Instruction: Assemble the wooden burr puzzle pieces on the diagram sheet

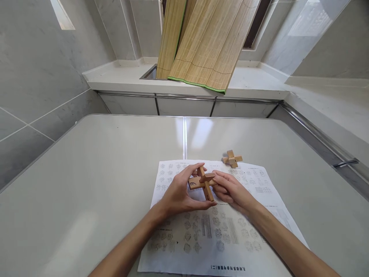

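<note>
A wooden burr puzzle (pixel 204 182) of crossed, interlocking pieces is held up over a printed paper sheet (pixel 198 261). My left hand (pixel 180 192) grips it between the thumb below and the fingers above. From the other side, my right hand (pixel 230 188) pinches the end of one piece with thumb and forefinger, the other fingers curled. Dark marks show on the piece near my left palm. Beyond my right hand, a second wooden burr puzzle (pixel 232 159) rests at the sheet's far edge.
The sheet, covered with small diagrams, lies on a pale table (pixel 86 173) with a seam (pixel 185 138) down its middle. Behind the table are a white ledge (pixel 127 79) and a hanging bamboo blind (pixel 207 50). Grey tiled walls (pixel 46 77) stand around it.
</note>
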A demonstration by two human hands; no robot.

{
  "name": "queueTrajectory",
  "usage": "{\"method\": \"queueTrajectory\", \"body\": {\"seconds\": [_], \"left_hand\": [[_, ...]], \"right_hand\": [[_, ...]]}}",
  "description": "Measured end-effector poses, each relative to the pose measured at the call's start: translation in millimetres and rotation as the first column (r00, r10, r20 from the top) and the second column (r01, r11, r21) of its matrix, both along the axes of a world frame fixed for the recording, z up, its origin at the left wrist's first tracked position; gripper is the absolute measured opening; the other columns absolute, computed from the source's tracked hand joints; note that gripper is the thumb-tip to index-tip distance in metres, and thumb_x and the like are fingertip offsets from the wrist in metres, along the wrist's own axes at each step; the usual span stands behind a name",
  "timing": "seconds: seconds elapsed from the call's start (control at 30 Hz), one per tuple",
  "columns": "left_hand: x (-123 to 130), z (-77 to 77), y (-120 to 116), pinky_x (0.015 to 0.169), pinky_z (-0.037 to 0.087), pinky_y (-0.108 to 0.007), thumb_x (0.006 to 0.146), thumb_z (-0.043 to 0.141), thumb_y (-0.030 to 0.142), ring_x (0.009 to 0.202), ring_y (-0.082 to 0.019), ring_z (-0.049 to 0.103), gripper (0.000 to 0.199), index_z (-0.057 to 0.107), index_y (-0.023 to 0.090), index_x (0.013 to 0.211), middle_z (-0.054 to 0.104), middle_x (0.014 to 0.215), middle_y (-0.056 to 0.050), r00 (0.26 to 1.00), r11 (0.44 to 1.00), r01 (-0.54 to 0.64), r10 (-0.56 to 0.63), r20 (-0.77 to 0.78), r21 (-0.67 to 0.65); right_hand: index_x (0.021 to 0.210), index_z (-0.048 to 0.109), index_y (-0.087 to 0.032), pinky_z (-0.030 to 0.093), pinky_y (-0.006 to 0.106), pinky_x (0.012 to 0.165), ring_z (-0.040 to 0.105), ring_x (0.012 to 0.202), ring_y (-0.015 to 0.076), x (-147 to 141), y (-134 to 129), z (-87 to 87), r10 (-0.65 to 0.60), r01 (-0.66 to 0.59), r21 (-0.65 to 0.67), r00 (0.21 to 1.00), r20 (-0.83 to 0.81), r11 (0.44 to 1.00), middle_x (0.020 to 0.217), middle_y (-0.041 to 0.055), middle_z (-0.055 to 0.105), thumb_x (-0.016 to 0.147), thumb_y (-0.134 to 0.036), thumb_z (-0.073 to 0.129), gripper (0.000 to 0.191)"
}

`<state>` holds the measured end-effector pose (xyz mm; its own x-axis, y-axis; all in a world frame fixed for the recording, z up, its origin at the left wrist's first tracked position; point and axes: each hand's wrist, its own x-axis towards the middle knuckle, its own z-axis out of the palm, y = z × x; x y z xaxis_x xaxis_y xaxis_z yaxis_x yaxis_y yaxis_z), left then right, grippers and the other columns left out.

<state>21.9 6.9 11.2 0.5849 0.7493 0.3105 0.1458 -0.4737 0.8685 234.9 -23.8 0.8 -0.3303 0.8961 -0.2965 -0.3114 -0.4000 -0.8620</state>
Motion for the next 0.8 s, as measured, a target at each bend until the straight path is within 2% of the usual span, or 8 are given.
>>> {"method": "queueTrajectory", "body": {"seconds": [0.07, 0.13, 0.2, 0.3, 0.43, 0.63, 0.8], "left_hand": [[-0.5, 0.0, -1.3, 0.107, 0.052, -0.047, 0.069, 0.095, 0.045, 0.123, -0.033, 0.065, 0.101, 0.041, 0.025, 0.152, 0.064, 0.139, -0.014, 1.000, 0.999, -0.008, 0.009, 0.022, -0.034], [-0.8, 0.1, -2.5, 0.109, 0.051, -0.049, 0.073, 0.093, 0.046, 0.125, -0.034, 0.064, 0.103, 0.036, 0.024, 0.155, 0.065, 0.138, -0.015, 1.000, 0.997, -0.016, 0.017, 0.020, -0.073], [-0.7, 0.6, -3.2, 0.106, 0.052, -0.047, 0.083, 0.085, 0.046, 0.122, -0.031, 0.065, 0.086, 0.039, 0.023, 0.152, 0.068, 0.132, -0.013, 1.000, 0.996, -0.027, 0.027, 0.003, -0.086], [0.7, 1.3, -3.3, 0.096, 0.055, -0.042, 0.096, 0.070, 0.046, 0.105, -0.025, 0.068, 0.051, 0.051, 0.022, 0.137, 0.071, 0.115, -0.009, 0.996, 0.995, -0.086, 0.085, -0.027, -0.056], [3.3, 1.0, -3.0, 0.082, 0.055, -0.035, 0.104, 0.059, 0.045, 0.085, -0.020, 0.067, 0.030, 0.062, 0.020, 0.120, 0.072, 0.098, -0.005, 0.992, 0.995, -0.096, 0.097, -0.083, 0.016], [4.4, -0.3, -3.4, 0.067, 0.048, -0.029, 0.108, 0.052, 0.040, 0.067, -0.014, 0.058, 0.027, 0.068, 0.019, 0.104, 0.069, 0.081, -0.002, 0.975, 0.985, -0.146, 0.158, -0.158, 0.088], [5.4, 1.7, -3.3, 0.064, 0.047, -0.028, 0.108, 0.051, 0.041, 0.064, -0.014, 0.058, 0.031, 0.064, 0.018, 0.091, 0.067, 0.075, -0.001, 0.982, 0.987, -0.149, 0.154, -0.109, 0.058]], "right_hand": [[0.095, 0.064, -0.017, 0.014, 0.017, 0.038, 0.017, 0.043, 0.0043, 1.4, -1.0, -1.7, -0.003, 0.001, -0.028, 0.998, -0.061, 1.000, 0.056, -0.0115, 0.033, 0.091, -0.048, 0.076, 0.034], [0.093, 0.065, -0.017, 0.016, 0.017, 0.038, 0.015, 0.043, 0.0045, 3.8, -1.8, -3.9, -0.026, 0.019, -0.054, 0.992, -0.127, 0.998, 0.055, -0.0115, 0.031, 0.091, -0.046, 0.076, 0.031], [0.081, 0.061, -0.018, 0.018, 0.017, 0.038, 0.013, 0.042, 0.0038, 7.2, -1.6, -6.0, -0.054, 0.042, -0.061, 0.979, -0.198, 0.997, 0.053, -0.0116, 0.028, 0.091, -0.042, 0.075, 0.031], [0.068, 0.051, -0.019, 0.021, 0.018, 0.037, 0.011, 0.038, 0.0032, 12.9, 0.7, -9.7, -0.064, 0.053, -0.048, 0.957, -0.282, 0.997, 0.050, -0.0122, 0.023, 0.092, -0.037, 0.072, 0.037], [0.058, 0.040, -0.022, 0.023, 0.019, 0.036, 0.009, 0.035, 0.0047, 14.0, 3.5, -14.6, -0.021, 0.008, -0.043, 0.952, -0.306, 0.999, 0.044, -0.0124, 0.016, 0.095, -0.037, 0.065, 0.047], [0.054, 0.042, -0.022, 0.022, 0.019, 0.035, 0.012, 0.034, 0.0050, 1.8, 1.9, -10.5, 0.028, -0.060, -0.096, 0.951, -0.309, 0.994, 0.040, -0.0106, 0.023, 0.093, -0.041, 0.068, 0.051], [0.052, 0.042, -0.022, 0.022, 0.020, 0.034, 0.014, 0.035, 0.0060, -0.2, 0.6, -4.2, 0.064, -0.085, -0.070, 0.962, -0.265, 0.994, 0.039, -0.0094, 0.026, 0.095, -0.047, 0.067, 0.055]]}}
